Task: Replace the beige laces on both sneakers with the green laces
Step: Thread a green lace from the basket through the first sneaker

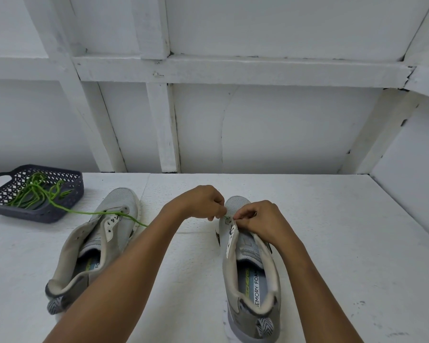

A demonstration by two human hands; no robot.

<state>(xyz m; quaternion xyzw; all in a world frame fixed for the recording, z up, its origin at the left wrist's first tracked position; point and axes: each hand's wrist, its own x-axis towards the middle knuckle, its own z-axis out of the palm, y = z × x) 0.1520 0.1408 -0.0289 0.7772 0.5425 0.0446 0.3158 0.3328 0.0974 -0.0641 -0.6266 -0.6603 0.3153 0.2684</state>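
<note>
Left hand (pixel 203 201): fingers pinching green lace (pixel 84 212) at front eyelet of right sneaker (pixel 250 268).
Right hand (pixel 255 219): fingers curled there, grasp unclear.
Basket (pixel 35 214): far left of right sneaker, near back edge of table (pixel 332 231).

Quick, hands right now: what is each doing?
Left hand: pinches the thin green lace.
Right hand: pinches the grey mesh sneaker at its front eyelet edge, apparently.

On the table (pixel 332 231), the basket (pixel 47 216) with laces (pixel 32 191) sits behind the left sneaker (pixel 119 201), right sneaker (pixel 252 266) further right.
</note>
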